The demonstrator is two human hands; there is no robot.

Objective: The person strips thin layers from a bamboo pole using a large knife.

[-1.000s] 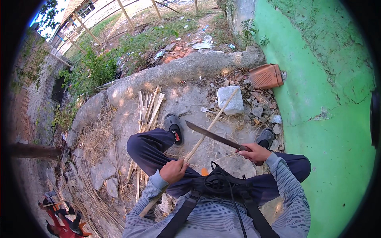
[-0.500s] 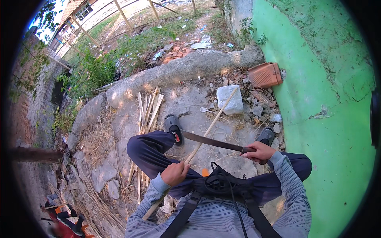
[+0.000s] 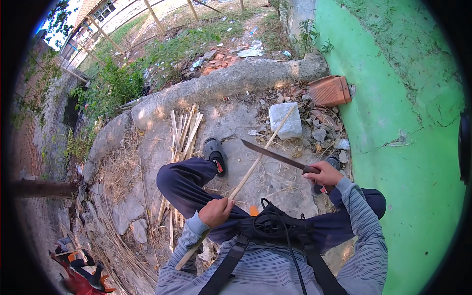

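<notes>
My left hand [image 3: 216,211] is closed around a long pale wooden stick [image 3: 250,173], which looks like split bamboo. The stick slants from under my left forearm up to a whitish block [image 3: 285,121], where its far end overlaps the top. In my right hand [image 3: 323,175] is the dark handle of a machete [image 3: 275,156]. Its long blade points to the upper left and crosses over the stick; whether the two touch I cannot tell. Past my left knee lies a bundle of split strips [image 3: 186,132] on the ground.
A green wall [image 3: 393,162] rises close on my right. Beside it lie an orange-brown ridged block [image 3: 330,91] and loose stones. A low rounded concrete kerb [image 3: 221,83] curves across the front. At lower left, another person [image 3: 81,270] sits in red clothing.
My right hand has moved up a little with the machete. The blade's tip has shifted right and up, so the blade now crosses the stick higher. My left hand stays nearly in place.
</notes>
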